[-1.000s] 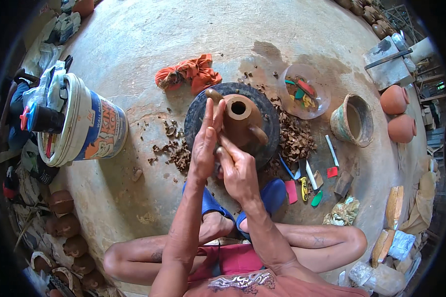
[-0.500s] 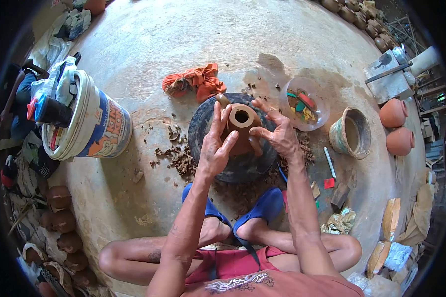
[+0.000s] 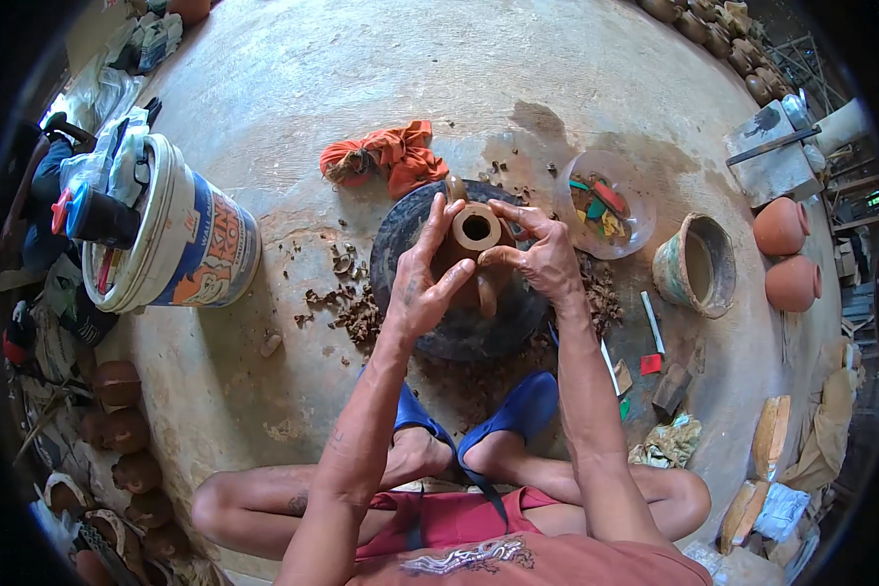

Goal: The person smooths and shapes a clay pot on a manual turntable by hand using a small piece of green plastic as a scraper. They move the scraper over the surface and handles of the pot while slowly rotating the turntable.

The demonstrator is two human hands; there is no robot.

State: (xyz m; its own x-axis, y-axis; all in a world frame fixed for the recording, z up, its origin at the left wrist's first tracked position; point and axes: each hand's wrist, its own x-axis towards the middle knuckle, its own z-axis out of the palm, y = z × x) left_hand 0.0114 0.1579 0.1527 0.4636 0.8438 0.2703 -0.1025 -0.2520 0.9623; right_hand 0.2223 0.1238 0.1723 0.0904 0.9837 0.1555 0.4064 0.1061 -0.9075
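Note:
A brown clay vessel (image 3: 466, 283) with a round open neck and a side spout or handle sits on a dark round turntable (image 3: 410, 313). My left hand (image 3: 428, 278) holds its left side, fingertips up by the neck and thumb reaching toward the front. My right hand (image 3: 539, 256) holds its right side, index finger curved round behind the neck and thumb at the front. Brown clay shavings (image 3: 347, 317) lie around the turntable.
An orange cloth (image 3: 400, 156) lies behind. At left is a white bucket (image 3: 215, 254) with items on top. At right are a plastic bowl of small tools (image 3: 606, 205), a bucket of murky water (image 3: 698, 264), loose tools (image 3: 651, 320), two terracotta pots (image 3: 791, 283) and a grey block (image 3: 767, 151).
My hands, earlier together at the vessel's left, have moved apart to either side of it, and my right hand has closed in on the neck. The side spout now points more toward me.

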